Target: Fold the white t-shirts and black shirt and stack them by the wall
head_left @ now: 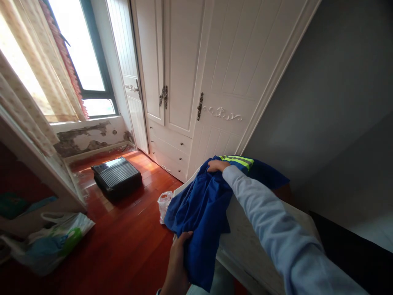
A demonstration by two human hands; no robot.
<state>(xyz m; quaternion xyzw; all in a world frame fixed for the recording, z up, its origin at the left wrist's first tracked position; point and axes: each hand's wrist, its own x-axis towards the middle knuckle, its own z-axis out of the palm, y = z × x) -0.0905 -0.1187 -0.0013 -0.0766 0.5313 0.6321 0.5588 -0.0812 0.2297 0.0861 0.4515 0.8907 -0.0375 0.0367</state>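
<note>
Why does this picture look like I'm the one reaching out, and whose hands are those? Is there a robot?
There's no robot here. A person wears a camera on their head, looking forward and down, so you see nearly what they see. Those are their own bare hands. The left hand holds the near end of a blue cloth. The right hand, at the end of a light blue sleeve, grasps it farther up, near some bright yellow stripes. Much of the cloth lies on a pale surface. Beyond it stands a white wardrobe, and a dark case lies on the red floor.
</note>
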